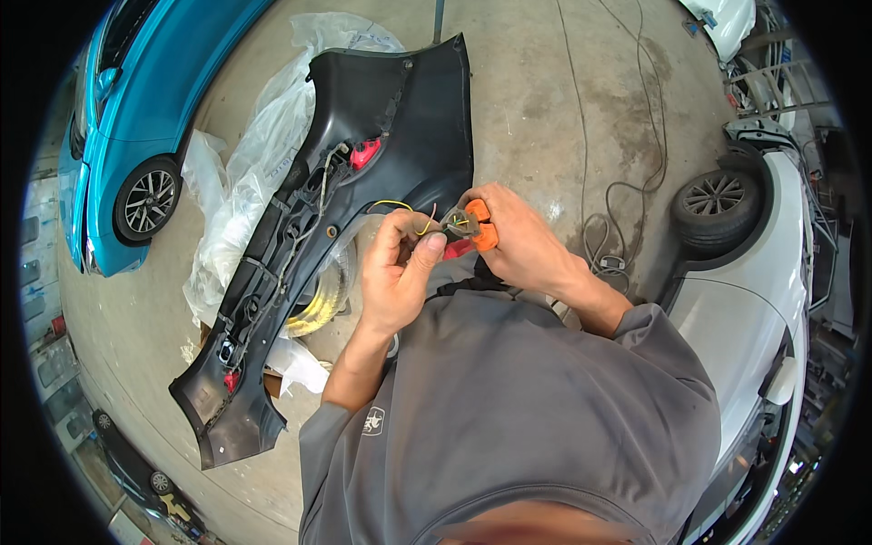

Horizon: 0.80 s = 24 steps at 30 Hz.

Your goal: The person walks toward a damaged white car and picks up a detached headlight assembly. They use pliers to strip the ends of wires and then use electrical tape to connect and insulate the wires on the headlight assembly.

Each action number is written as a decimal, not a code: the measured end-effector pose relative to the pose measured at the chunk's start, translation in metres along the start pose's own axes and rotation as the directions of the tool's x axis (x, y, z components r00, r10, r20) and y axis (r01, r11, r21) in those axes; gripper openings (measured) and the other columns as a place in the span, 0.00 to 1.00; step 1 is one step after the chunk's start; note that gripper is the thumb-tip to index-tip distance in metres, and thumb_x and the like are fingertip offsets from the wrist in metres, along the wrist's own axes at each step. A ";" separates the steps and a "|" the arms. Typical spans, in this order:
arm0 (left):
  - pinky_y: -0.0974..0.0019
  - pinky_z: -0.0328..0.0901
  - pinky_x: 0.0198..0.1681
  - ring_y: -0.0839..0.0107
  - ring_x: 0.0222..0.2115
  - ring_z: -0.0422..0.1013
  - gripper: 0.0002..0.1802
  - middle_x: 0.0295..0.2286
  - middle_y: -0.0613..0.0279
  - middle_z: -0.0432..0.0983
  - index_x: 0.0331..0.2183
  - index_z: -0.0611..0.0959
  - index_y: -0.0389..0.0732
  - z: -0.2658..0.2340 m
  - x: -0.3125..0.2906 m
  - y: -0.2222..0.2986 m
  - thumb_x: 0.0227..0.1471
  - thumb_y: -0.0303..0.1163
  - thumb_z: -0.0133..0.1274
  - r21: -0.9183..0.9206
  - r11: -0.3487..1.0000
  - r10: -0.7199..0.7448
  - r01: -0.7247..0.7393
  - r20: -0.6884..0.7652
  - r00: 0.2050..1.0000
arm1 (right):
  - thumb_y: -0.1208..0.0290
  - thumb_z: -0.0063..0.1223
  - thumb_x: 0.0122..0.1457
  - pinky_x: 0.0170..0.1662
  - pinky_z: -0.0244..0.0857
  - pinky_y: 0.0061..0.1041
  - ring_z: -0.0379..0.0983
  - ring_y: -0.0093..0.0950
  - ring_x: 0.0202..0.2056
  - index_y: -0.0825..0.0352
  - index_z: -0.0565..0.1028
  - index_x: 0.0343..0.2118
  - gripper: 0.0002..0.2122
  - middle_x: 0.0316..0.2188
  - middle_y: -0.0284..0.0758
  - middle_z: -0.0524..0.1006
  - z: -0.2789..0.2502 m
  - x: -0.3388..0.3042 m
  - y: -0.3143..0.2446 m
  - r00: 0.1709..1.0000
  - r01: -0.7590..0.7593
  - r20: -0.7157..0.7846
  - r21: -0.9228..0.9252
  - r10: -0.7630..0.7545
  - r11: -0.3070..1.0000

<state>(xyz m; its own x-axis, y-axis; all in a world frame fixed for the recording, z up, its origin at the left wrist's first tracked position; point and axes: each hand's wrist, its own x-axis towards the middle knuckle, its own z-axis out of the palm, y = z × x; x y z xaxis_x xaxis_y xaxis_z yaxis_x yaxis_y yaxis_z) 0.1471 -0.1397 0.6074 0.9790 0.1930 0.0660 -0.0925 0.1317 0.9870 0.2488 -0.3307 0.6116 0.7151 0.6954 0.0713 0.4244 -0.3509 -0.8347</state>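
Note:
Close in front of my chest, my left hand [400, 272] pinches thin wires [429, 222], a yellow one showing above the fingers. My right hand [522, 236] is closed round the orange handles of pliers [481, 227]. The plier head meets the wires just right of my left fingertips; whether the jaws bite on them is too small to tell. Beyond my hands lies a black car bumper cover [363, 100], inner side up, with a wiring harness [291, 227] along it and red lights at its ends.
Clear plastic wrap [245, 200] lies behind the bumper cover. A blue car [173, 100] stands at the left, a white car [736, 300] at the right. Dark cables [649, 182] coil on the concrete floor. A roll of yellow material [318, 309] sits beside the bumper cover.

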 end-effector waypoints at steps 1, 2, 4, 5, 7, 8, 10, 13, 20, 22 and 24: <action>0.76 0.66 0.38 0.83 0.33 0.69 0.08 0.35 0.68 0.75 0.45 0.78 0.34 0.000 0.000 0.003 0.70 0.27 0.59 -0.019 1.000 -0.010 0.010 -0.004 1.000 | 0.84 0.58 0.56 0.48 0.68 0.43 0.73 0.48 0.44 0.69 0.72 0.49 0.17 0.42 0.44 0.75 0.000 0.000 0.000 1.000 -0.001 -0.001 -0.004 0.001 1.000; 0.76 0.66 0.38 0.83 0.32 0.70 0.08 0.35 0.68 0.75 0.44 0.78 0.34 0.001 0.000 0.004 0.70 0.27 0.59 -0.039 0.999 -0.020 0.020 -0.010 1.000 | 0.84 0.59 0.55 0.47 0.68 0.43 0.73 0.48 0.44 0.69 0.72 0.49 0.17 0.41 0.44 0.75 -0.001 0.000 -0.001 1.000 -0.002 -0.001 -0.008 0.002 1.000; 0.76 0.66 0.37 0.83 0.32 0.70 0.07 0.34 0.68 0.75 0.44 0.79 0.35 0.001 0.000 0.004 0.70 0.27 0.59 -0.043 0.999 -0.026 0.026 -0.014 1.000 | 0.84 0.59 0.55 0.47 0.68 0.43 0.73 0.47 0.43 0.68 0.72 0.49 0.18 0.41 0.44 0.75 -0.001 -0.001 -0.001 1.000 -0.003 0.000 -0.016 0.003 1.000; 0.76 0.66 0.37 0.83 0.32 0.70 0.06 0.34 0.68 0.75 0.44 0.79 0.35 0.001 0.000 0.003 0.70 0.27 0.58 -0.045 0.999 -0.029 0.029 -0.016 0.999 | 0.85 0.59 0.54 0.47 0.68 0.43 0.73 0.47 0.43 0.68 0.72 0.49 0.18 0.41 0.44 0.75 -0.001 -0.001 0.000 1.000 -0.004 0.001 -0.022 0.004 1.000; 0.76 0.66 0.37 0.83 0.32 0.70 0.06 0.34 0.68 0.75 0.44 0.79 0.35 0.002 -0.001 0.003 0.70 0.27 0.58 -0.056 0.998 -0.028 0.027 -0.015 1.000 | 0.85 0.59 0.54 0.47 0.68 0.43 0.72 0.47 0.43 0.68 0.72 0.49 0.19 0.42 0.43 0.75 -0.001 -0.001 0.000 1.000 0.005 -0.001 -0.032 -0.005 0.999; 0.76 0.66 0.37 0.83 0.32 0.70 0.06 0.34 0.68 0.75 0.44 0.79 0.35 0.002 -0.001 0.003 0.70 0.27 0.58 -0.061 0.998 -0.027 0.026 -0.013 1.000 | 0.85 0.59 0.54 0.47 0.68 0.43 0.72 0.47 0.43 0.68 0.72 0.49 0.19 0.42 0.43 0.75 -0.001 -0.001 0.000 1.000 0.013 -0.005 -0.037 -0.013 0.999; 0.76 0.66 0.37 0.84 0.32 0.70 0.07 0.34 0.69 0.75 0.44 0.79 0.35 0.002 -0.001 0.002 0.70 0.28 0.58 -0.070 0.997 -0.025 0.024 -0.007 1.000 | 0.85 0.59 0.54 0.47 0.68 0.42 0.72 0.47 0.43 0.68 0.72 0.50 0.19 0.42 0.43 0.75 -0.001 0.000 -0.001 0.999 0.037 -0.013 -0.043 -0.038 0.998; 0.76 0.66 0.38 0.84 0.32 0.69 0.07 0.34 0.69 0.75 0.44 0.79 0.35 0.003 -0.002 0.003 0.70 0.28 0.58 -0.058 0.998 -0.026 0.026 -0.005 1.000 | 0.85 0.60 0.53 0.48 0.68 0.42 0.73 0.46 0.43 0.69 0.72 0.50 0.20 0.42 0.42 0.75 -0.002 0.000 -0.001 0.998 0.067 -0.019 -0.048 -0.068 0.997; 0.76 0.65 0.37 0.84 0.33 0.68 0.07 0.35 0.70 0.75 0.43 0.80 0.34 0.007 -0.003 0.004 0.70 0.28 0.59 -0.096 0.995 -0.039 0.037 -0.016 0.999 | 0.84 0.61 0.54 0.48 0.69 0.42 0.73 0.45 0.44 0.68 0.73 0.49 0.19 0.42 0.41 0.75 -0.003 -0.002 0.000 0.999 0.046 0.002 -0.027 -0.046 0.999; 0.76 0.64 0.36 0.85 0.32 0.67 0.06 0.34 0.70 0.75 0.43 0.80 0.34 0.004 -0.004 0.002 0.68 0.26 0.60 0.003 0.999 -0.054 0.054 -0.013 0.998 | 0.83 0.61 0.54 0.48 0.69 0.42 0.73 0.45 0.44 0.68 0.73 0.48 0.18 0.42 0.41 0.75 -0.003 -0.002 -0.001 0.999 0.049 0.000 -0.026 -0.049 0.998; 0.77 0.63 0.35 0.85 0.32 0.66 0.05 0.34 0.71 0.75 0.42 0.81 0.34 0.003 -0.005 0.000 0.67 0.24 0.60 0.046 0.998 -0.042 0.043 -0.014 0.999 | 0.83 0.61 0.55 0.48 0.68 0.42 0.73 0.45 0.44 0.68 0.73 0.48 0.17 0.41 0.41 0.75 -0.002 -0.002 -0.001 0.998 0.060 -0.006 -0.039 -0.060 0.997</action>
<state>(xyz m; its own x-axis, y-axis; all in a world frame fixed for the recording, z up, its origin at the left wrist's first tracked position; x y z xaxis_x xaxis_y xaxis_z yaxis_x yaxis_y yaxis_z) 0.1431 -0.1434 0.6071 0.9795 0.2004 0.0221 -0.0419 0.0950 0.9946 0.2480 -0.3331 0.6134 0.6917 0.7114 0.1243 0.4874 -0.3329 -0.8072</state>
